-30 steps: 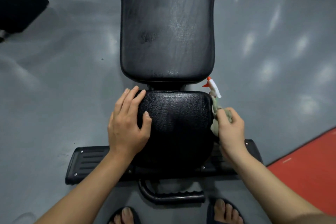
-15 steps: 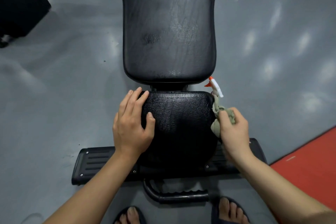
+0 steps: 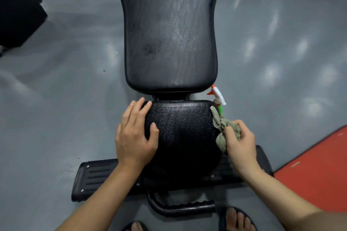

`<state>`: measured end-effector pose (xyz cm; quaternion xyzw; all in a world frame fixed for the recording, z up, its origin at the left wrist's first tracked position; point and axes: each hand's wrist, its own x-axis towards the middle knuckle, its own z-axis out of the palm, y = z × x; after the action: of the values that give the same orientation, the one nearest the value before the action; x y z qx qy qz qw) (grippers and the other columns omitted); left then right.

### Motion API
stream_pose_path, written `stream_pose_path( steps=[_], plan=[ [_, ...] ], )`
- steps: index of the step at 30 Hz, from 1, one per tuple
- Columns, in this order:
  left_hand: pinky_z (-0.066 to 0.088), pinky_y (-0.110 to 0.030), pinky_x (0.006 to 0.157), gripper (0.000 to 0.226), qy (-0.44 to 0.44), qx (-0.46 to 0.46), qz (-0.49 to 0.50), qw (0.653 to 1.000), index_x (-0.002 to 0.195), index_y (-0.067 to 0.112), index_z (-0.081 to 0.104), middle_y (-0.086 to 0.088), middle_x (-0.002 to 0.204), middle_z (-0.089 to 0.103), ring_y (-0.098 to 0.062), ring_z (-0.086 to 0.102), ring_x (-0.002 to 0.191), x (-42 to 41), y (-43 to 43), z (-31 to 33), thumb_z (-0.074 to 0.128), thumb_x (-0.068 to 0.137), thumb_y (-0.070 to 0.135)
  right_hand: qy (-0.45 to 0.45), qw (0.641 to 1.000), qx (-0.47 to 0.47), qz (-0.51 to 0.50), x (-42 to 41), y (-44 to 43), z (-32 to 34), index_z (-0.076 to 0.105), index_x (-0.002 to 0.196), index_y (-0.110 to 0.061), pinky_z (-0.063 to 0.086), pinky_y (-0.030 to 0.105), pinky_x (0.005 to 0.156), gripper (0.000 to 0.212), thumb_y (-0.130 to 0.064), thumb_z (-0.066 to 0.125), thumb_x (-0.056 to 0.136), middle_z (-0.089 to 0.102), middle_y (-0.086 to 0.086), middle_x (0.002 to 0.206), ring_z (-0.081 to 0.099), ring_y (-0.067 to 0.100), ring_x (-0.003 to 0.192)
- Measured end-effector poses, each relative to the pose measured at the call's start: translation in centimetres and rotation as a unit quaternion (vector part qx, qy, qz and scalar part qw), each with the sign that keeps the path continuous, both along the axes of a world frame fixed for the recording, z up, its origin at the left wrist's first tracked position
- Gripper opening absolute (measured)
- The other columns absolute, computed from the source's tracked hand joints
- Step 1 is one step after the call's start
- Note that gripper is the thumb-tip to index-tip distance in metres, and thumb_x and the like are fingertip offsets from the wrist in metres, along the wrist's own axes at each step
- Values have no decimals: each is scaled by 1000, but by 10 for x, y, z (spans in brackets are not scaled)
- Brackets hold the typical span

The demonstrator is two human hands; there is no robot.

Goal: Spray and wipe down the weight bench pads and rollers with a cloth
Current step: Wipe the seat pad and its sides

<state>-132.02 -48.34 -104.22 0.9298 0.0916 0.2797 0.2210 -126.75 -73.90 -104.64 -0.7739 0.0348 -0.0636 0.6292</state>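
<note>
Cloth [image 3: 222,133], olive-grey and bunched, is sitting against the right edge of the seat pad [image 3: 180,137], touching its side; the right hand [image 3: 241,142] is gripping it from the outer side, thumb and curled fingers pinching the wad, so the cloth is lying between hand and pad; a loose tail of it is reaching toward the pad's far right corner; just beyond that tail the spray bottle [image 3: 217,97] is showing its white and orange trigger head and green neck beside the same corner; its body is hidden behind cloth and hand, so whether the right hand is holding it too cannot be told; the left hand [image 3: 135,137] is resting flat on the pad's left edge, fingers straight and together, thumb spread onto the top, holding nothing; the long back pad [image 3: 170,30] is stretching away past a narrow gap; nearer the person, the black base bar [image 3: 97,176] and curved handle [image 3: 180,209] are lying on the grey floor [image 3: 56,99], a red mat [image 3: 319,165] off to the right.
</note>
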Motion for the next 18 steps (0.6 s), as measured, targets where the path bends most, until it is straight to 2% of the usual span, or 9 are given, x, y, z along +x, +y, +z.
stream_pose_path(
  steps=[3,6,8,9,13,15,16,18],
  plan=[
    [41,-43,109,55,0,1,1,1000,146,22,53,6,156,46,-16,34,149,1,0,0,44,94,37,11,1000,-8,-21,21,7,5,52,69,-13,39,24,59,27,-5,61,92,50,-16,56,43,3,57],
    [41,-43,109,54,-3,4,-5,1000,146,21,54,5,156,47,-16,34,149,0,0,0,42,96,38,9,999,28,-22,55,21,20,65,79,-7,47,25,63,12,-13,63,89,65,-14,66,57,6,63],
    [42,-43,108,54,-3,4,-6,1000,146,21,54,5,156,47,-16,34,149,0,1,0,43,96,39,-5,999,46,-22,64,28,23,69,81,-14,50,28,68,12,-23,62,83,71,-4,74,62,10,70],
    [42,-43,108,54,-3,3,-5,1000,146,21,54,5,156,47,-16,34,149,0,1,-1,43,96,38,-12,999,38,-24,64,29,22,68,81,-17,49,28,68,12,-26,60,82,70,-5,74,60,9,70],
    [42,-44,107,55,-1,6,-1,1000,146,21,54,5,156,46,-17,34,149,1,-1,0,45,94,36,-26,999,-17,20,35,14,8,66,98,-22,47,17,75,20,-26,50,87,67,-17,82,59,0,80],
    [42,-43,107,56,4,14,0,1000,147,20,53,5,156,46,-17,34,149,1,-2,0,45,94,36,-26,997,-57,40,14,-2,-6,63,101,-21,44,13,74,20,-29,48,90,66,-20,80,57,-6,77],
    [42,-43,107,56,5,16,0,1000,147,20,53,5,157,45,-17,34,149,1,-1,0,45,93,36,-25,995,-81,48,2,-8,-12,61,100,-21,44,14,71,20,-33,48,91,66,-20,77,57,-6,73],
    [42,-42,107,56,5,15,0,1000,147,21,53,5,157,45,-17,33,150,1,-1,0,45,94,36,-34,986,-155,60,-15,-15,-21,55,100,-25,49,30,71,27,-49,44,92,67,-11,72,63,5,71]
  ],
)
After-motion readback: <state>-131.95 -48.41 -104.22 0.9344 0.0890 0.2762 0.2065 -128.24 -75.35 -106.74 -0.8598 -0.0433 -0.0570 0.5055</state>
